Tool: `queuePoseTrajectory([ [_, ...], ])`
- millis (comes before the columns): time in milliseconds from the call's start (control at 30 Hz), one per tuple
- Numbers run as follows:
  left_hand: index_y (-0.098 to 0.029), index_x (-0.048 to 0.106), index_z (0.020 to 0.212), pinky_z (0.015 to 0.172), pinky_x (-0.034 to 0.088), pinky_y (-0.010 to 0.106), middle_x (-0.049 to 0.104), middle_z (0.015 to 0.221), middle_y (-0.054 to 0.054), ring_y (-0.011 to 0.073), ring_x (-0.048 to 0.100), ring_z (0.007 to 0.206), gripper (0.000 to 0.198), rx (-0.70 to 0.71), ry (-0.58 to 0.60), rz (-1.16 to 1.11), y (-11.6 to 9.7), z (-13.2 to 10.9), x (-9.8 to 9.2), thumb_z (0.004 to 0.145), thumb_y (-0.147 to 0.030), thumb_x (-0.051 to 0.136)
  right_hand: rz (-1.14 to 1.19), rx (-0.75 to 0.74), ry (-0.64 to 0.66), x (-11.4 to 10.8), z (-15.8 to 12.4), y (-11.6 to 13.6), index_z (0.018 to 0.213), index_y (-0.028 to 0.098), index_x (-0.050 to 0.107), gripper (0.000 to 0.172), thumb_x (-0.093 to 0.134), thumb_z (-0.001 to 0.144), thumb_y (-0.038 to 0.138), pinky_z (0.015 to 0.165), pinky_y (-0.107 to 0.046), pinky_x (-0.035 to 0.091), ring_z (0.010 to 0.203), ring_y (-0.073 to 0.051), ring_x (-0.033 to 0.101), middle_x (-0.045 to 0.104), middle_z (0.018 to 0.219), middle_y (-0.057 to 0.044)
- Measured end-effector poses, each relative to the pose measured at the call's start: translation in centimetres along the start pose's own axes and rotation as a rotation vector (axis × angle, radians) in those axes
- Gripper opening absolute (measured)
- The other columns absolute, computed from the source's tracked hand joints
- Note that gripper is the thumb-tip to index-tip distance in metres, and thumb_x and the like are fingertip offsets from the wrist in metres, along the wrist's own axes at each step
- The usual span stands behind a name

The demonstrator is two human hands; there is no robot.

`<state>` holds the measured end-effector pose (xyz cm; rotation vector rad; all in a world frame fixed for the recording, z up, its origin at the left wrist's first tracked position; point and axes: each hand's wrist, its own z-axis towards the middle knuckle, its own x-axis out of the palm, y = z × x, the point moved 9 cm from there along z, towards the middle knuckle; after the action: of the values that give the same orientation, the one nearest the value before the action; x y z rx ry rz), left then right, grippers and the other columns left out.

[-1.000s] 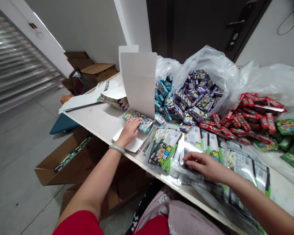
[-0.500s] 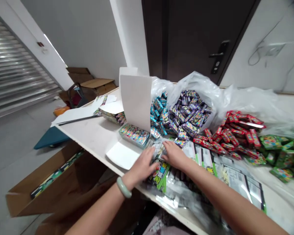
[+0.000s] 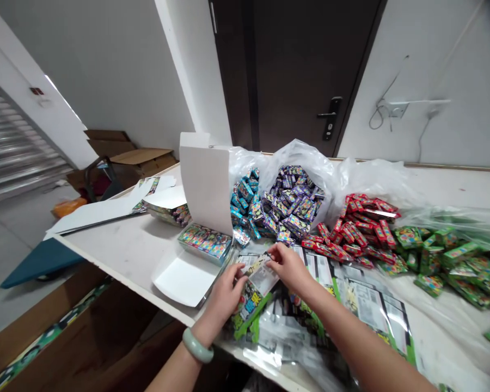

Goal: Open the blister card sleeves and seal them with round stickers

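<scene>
A printed plastic pouch [image 3: 251, 296] with green and black graphics lies at the table's front edge. My left hand [image 3: 228, 288], with a pale green bangle on its wrist, pinches the pouch's left upper edge. Thumb and fingers of my right hand [image 3: 288, 267] pinch its right upper corner. More flat pouches [image 3: 365, 299] are spread to the right, partly under my right forearm. Left of my hands stands an open box [image 3: 206, 242] with rows of small colourful packs, its white lid raised and a white flap folded out in front.
Behind my hands are blue packs [image 3: 245, 196], a clear bag of purple packs [image 3: 296, 198], red packs [image 3: 363, 228] and green packs [image 3: 465, 261]. Another filled box [image 3: 169, 209] stands left. Cardboard boxes [image 3: 73, 337] are below the table [image 3: 118, 245].
The view has shifted right, so things appear further left. My fingers have closed on the pouch's upper edge, which now looks lifted and spread between both hands.
</scene>
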<state>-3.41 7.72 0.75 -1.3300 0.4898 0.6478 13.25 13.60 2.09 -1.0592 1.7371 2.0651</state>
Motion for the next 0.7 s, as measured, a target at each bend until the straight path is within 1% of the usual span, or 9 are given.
queuePoseTrajectory([
  [67, -0.021, 0.063, 0.101, 0.083, 0.053, 0.035, 0.069, 0.095, 0.005, 0.0208, 0.066, 0.090, 0.017, 0.075, -0.032, -0.103, -2.5, -0.1, -1.3, 0.091, -0.028, 0.050, 0.229, -0.028, 0.062, -1.4, -1.0, 0.3, 0.104, 0.016, 0.058, 0.022, 0.057, 0.084, 0.026, 0.079, -0.030, 0.051, 0.088, -0.018, 0.065, 0.068, 0.094, -0.006],
  [200, -0.022, 0.063, 0.105, 0.083, 0.054, 0.032, 0.070, 0.101, 0.006, 0.0190, 0.067, 0.093, 0.019, 0.380, -0.007, -0.036, -9.5, -0.9, -2.4, 0.093, -0.023, 0.049, 0.671, -0.018, 0.327, -2.8, -4.0, 1.0, 0.087, 0.016, 0.067, 0.036, 0.071, 0.071, 0.048, 0.080, -0.037, 0.052, 0.083, -0.021, 0.066, 0.070, 0.081, -0.002],
  [333, -0.017, 0.054, 0.124, 0.093, 0.051, 0.044, 0.064, 0.119, 0.015, 0.0271, 0.062, 0.110, 0.033, 0.556, 0.089, 0.185, -13.7, -1.8, -0.1, 0.092, -0.022, 0.050, 0.665, -0.001, 0.218, -5.5, -5.8, 0.5, 0.085, 0.017, 0.073, 0.040, 0.071, 0.071, 0.054, 0.089, -0.040, 0.048, 0.092, -0.022, 0.065, 0.073, 0.094, -0.005],
  [400, -0.015, 0.055, 0.122, 0.090, 0.052, 0.046, 0.066, 0.116, 0.016, 0.0284, 0.062, 0.107, 0.032, 0.580, 0.097, 0.246, -14.4, -1.9, 0.9, 0.092, -0.019, 0.047, 0.698, -0.044, 0.209, -6.1, -6.3, 0.9, 0.090, 0.016, 0.074, 0.039, 0.070, 0.073, 0.052, 0.094, -0.040, 0.046, 0.098, -0.023, 0.064, 0.072, 0.103, -0.008],
  [500, -0.017, 0.060, 0.113, 0.081, 0.055, 0.039, 0.070, 0.102, 0.012, 0.0239, 0.067, 0.093, 0.028, 0.557, 0.102, 0.154, -14.3, -1.6, 1.5, 0.091, -0.014, 0.044, 0.631, -0.098, 0.199, -6.6, -7.0, 1.5, 0.092, 0.016, 0.072, 0.034, 0.064, 0.081, 0.047, 0.093, -0.042, 0.046, 0.095, -0.022, 0.065, 0.072, 0.099, -0.008],
  [533, -0.018, 0.062, 0.110, 0.079, 0.055, 0.036, 0.071, 0.100, 0.010, 0.0226, 0.068, 0.090, 0.026, 0.511, 0.093, 0.082, -13.9, -1.4, 1.3, 0.091, -0.015, 0.045, 0.562, -0.116, 0.130, -7.1, -7.2, 1.5, 0.094, 0.017, 0.071, 0.031, 0.061, 0.083, 0.044, 0.093, -0.043, 0.046, 0.096, -0.023, 0.064, 0.072, 0.099, -0.008],
  [600, -0.019, 0.064, 0.105, 0.075, 0.055, 0.031, 0.072, 0.097, 0.007, 0.0202, 0.068, 0.085, 0.021, 0.337, 0.056, -0.109, -12.3, -0.7, 0.7, 0.089, -0.019, 0.051, 0.416, -0.140, -0.143, -9.2, -8.1, 1.2, 0.106, 0.019, 0.067, 0.029, 0.058, 0.086, 0.037, 0.100, -0.046, 0.041, 0.109, -0.025, 0.059, 0.068, 0.112, -0.010],
  [667, -0.019, 0.066, 0.103, 0.071, 0.055, 0.029, 0.072, 0.095, 0.005, 0.0190, 0.068, 0.081, 0.020, 0.122, 0.019, -0.324, -10.2, -0.3, 0.5, 0.086, -0.026, 0.058, 0.362, -0.127, -0.409, -10.5, -9.7, 0.5, 0.125, 0.021, 0.056, 0.044, 0.062, 0.084, 0.035, 0.108, -0.046, 0.034, 0.127, -0.026, 0.047, 0.055, 0.133, -0.013],
  [700, -0.018, 0.066, 0.103, 0.071, 0.055, 0.028, 0.072, 0.095, 0.005, 0.0189, 0.067, 0.081, 0.022, 0.033, 0.010, -0.423, -9.4, -0.4, 0.6, 0.085, -0.030, 0.061, 0.397, -0.107, -0.438, -10.1, -10.3, 0.2, 0.132, 0.022, 0.049, 0.054, 0.065, 0.082, 0.035, 0.109, -0.046, 0.033, 0.131, -0.026, 0.042, 0.050, 0.139, -0.013],
])
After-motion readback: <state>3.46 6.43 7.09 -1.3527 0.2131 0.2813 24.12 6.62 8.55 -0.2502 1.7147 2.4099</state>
